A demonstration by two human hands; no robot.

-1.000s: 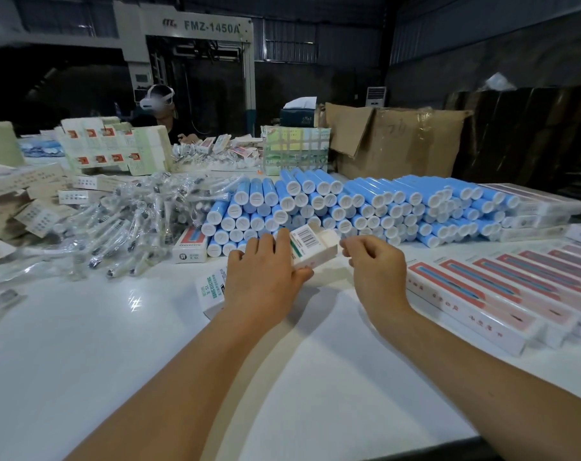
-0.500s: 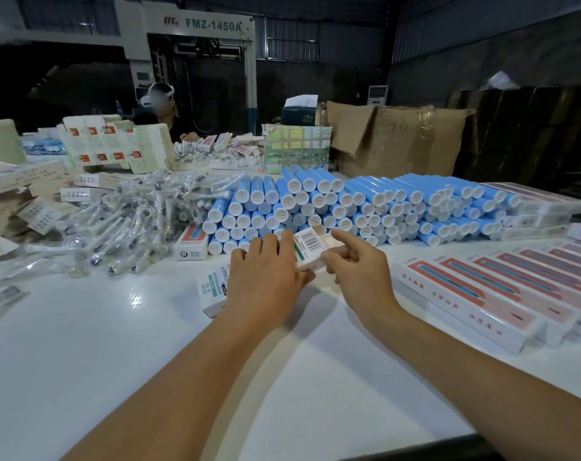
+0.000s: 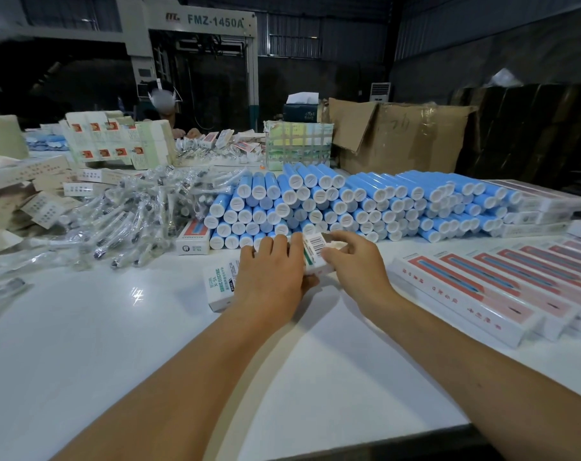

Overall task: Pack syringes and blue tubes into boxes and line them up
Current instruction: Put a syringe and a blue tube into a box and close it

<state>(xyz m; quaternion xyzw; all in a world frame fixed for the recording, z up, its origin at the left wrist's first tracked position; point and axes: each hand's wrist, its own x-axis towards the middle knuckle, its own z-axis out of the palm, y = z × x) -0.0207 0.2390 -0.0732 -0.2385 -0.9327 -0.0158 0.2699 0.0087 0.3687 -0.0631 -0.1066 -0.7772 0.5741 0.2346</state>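
A long white box with green print lies on the white table in front of me. My left hand lies over its middle, fingers curled round it. My right hand pinches the barcode end flap of that box. Behind the hands is a wide stack of blue tubes with white caps. A heap of syringes in clear wrappers lies to the left. Packed red-and-white boxes are lined up side by side on the right.
One small closed box stands between syringes and tubes. Flat unfolded cartons pile at far left. A big brown cardboard carton and a printed box stand behind. Another person works across the table.
My right hand has come left from beside the box and taken hold of its barcode end. My left hand has stayed on the box.
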